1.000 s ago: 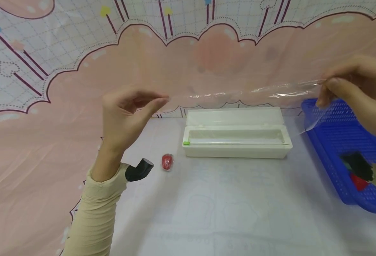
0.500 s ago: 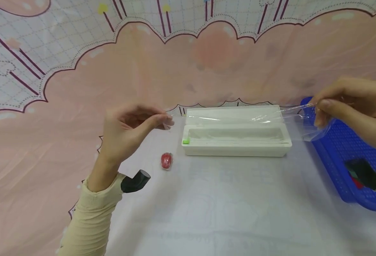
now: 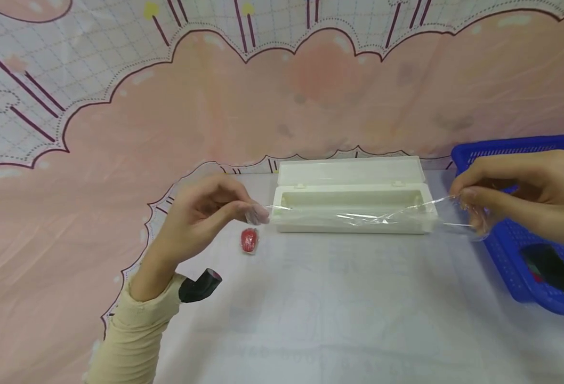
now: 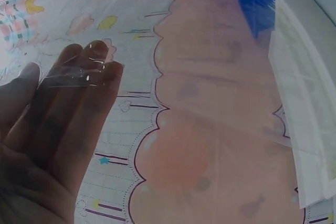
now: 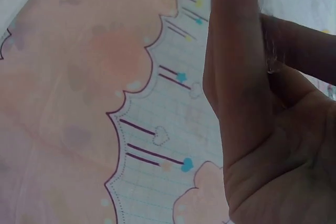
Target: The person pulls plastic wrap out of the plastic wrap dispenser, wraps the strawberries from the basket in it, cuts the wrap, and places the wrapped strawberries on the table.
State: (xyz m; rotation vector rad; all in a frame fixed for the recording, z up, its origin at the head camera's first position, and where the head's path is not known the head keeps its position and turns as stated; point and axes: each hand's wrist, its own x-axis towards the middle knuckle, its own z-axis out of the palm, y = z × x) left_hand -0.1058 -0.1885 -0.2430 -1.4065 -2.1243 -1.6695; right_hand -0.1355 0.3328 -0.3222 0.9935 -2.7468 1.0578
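A strip of clear cling film stretches sideways between both hands, in front of an open white box. At its left end, my left hand pinches the film between thumb and fingers. My right hand pinches the other end, where the film bunches and hangs, in front of the blue basket. The left wrist view has film lying across the fingertips of the left hand. In the right wrist view, only a shiny bit of film shows by the right hand. A small red film-wrapped item lies below the left fingertips.
The box's lid is tipped back, and its trough faces up. In the basket a sliver of something red shows beside a dark piece at the right sleeve. A patterned pink cloth hangs behind the white table surface.
Both hands have come down with the film between them, from above the box to the level of its trough. The right hand also moved slightly left. Box and red item stay put.
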